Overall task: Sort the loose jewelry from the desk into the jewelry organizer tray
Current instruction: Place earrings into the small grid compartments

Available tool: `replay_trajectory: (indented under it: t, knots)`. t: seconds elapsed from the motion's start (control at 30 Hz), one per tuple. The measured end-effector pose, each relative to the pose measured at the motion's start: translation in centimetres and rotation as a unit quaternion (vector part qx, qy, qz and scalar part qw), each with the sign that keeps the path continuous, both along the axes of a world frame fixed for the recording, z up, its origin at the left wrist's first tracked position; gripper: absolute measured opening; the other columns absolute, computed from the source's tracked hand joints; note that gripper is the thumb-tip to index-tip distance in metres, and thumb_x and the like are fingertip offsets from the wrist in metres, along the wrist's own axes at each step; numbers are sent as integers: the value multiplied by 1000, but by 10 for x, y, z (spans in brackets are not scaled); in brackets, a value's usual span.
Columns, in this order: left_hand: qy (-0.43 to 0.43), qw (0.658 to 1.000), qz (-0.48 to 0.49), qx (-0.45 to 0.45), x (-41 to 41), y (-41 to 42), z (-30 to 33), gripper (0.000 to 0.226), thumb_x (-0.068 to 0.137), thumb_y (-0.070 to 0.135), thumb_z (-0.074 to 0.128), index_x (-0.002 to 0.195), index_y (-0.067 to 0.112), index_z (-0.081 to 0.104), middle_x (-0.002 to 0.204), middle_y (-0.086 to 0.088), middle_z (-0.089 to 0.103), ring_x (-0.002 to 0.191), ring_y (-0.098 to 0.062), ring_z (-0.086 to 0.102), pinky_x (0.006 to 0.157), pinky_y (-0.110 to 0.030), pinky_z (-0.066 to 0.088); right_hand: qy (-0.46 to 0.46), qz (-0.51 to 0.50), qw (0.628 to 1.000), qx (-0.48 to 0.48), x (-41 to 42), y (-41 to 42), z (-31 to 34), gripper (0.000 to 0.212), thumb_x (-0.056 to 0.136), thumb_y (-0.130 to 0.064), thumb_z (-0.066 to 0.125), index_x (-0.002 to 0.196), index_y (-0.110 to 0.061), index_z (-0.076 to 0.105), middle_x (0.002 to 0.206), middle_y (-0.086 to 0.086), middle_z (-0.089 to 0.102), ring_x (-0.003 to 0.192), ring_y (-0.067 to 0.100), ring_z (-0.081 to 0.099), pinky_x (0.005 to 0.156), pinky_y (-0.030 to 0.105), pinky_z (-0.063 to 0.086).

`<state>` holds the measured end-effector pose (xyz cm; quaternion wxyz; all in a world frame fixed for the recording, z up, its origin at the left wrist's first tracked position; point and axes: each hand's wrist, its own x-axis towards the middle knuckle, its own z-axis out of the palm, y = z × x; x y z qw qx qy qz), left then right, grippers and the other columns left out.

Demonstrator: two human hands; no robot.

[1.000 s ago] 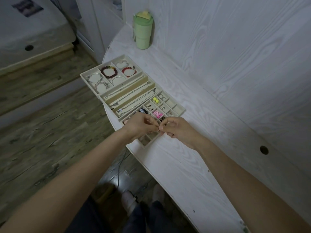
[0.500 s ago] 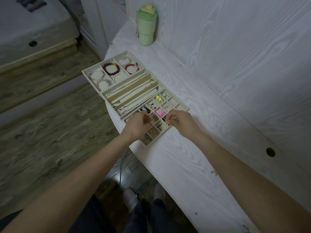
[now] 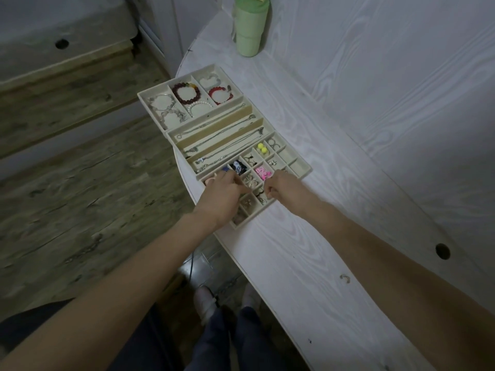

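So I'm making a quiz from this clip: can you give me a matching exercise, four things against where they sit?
Things:
1. green cup
2. dark bead bracelet
3. yellow beads
4. pink flower

Places:
A. small compartment just ahead of the right hand
B. desk, beyond the tray
C. middle compartment of the far section
D. small compartment near the necklace slots

Pairs: 1-B, 2-C, 3-D, 4-A

Both hands' fingers (image 3: 235,183) lie over the tray's (image 3: 302,167) near small compartments; bracelets (image 3: 186,92) and cup (image 3: 250,25) lie beyond.
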<state>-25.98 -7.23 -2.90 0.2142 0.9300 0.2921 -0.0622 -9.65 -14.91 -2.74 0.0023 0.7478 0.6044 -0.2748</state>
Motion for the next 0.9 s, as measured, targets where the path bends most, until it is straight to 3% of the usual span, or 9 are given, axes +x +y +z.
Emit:
replay_trajectory:
  t: [0.17,0.27,0.37,0.47,0.7,0.9]
  knots:
    - [-14,999,21,22,0,0,0,50,89,5,58,133,27,53,128,-5,46,124,-24,36,103,-37,34,-66,44,996,-34,-1,10,0,23,86,9,48,95,-2,66,96,2,35,84,21,49,72,29,42]
    - [0,1000,14,21,1,1,1,50,90,5,56,134,28,52,128,-6,45,124,-25,35,102,-37,34,-68,28,995,-61,-4,18,3,28,80,15,45,87,-1,67,93,5,42,76,20,49,67,27,39]
    - [13,999,-9,31,1,0,3,52,90,6,55,134,33,51,126,-4,44,124,-24,33,101,-36,32,-69,10,994,-82,-6,25,4,27,71,17,44,71,-4,61,83,8,50,68,21,51,65,27,43]
    - [30,998,-24,47,2,0,3,52,90,5,54,135,33,50,127,-4,42,123,-23,32,101,-36,32,-61,-4,995,-84,-6,27,2,30,59,18,40,66,-4,59,79,9,51,65,22,51,65,29,47]
    - [57,995,-47,74,2,2,5,52,91,10,55,135,36,49,131,-7,38,127,-28,30,103,-39,33,-52,-19,998,-42,-1,23,-8,19,80,10,59,86,-3,72,98,6,60,86,20,65,81,29,54]
    - [60,995,-44,70,4,1,7,52,91,10,56,135,36,49,131,-7,38,127,-27,30,103,-39,32,-36,-23,998,-41,-1,23,-9,17,81,7,61,85,-6,72,94,5,65,84,16,65,80,27,53]
